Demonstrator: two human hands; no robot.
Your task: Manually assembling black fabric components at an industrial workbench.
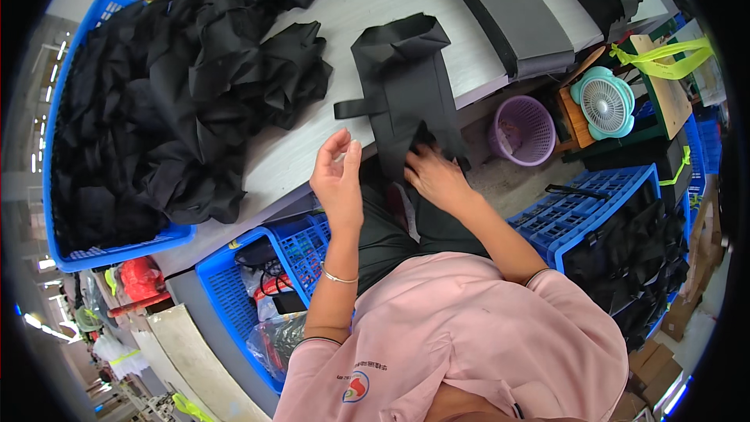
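A black fabric bag piece with a strap (406, 86) lies on the pale table (375, 0) and hangs over its near edge. My right hand (433, 176) pinches the lower end of this fabric at the table edge. My left hand (337, 176) is raised beside it, fingers curled together, and seems to pinch something small and pale; I cannot make out what. A thin bracelet sits on my left forearm.
A big heap of black fabric (180, 78) fills a blue crate (117, 254) on the left. Grey-black folded bags (519, 19) lie at the far table side. A purple basket (522, 129), a small green fan (605, 101) and blue crates (582, 203) stand on the right.
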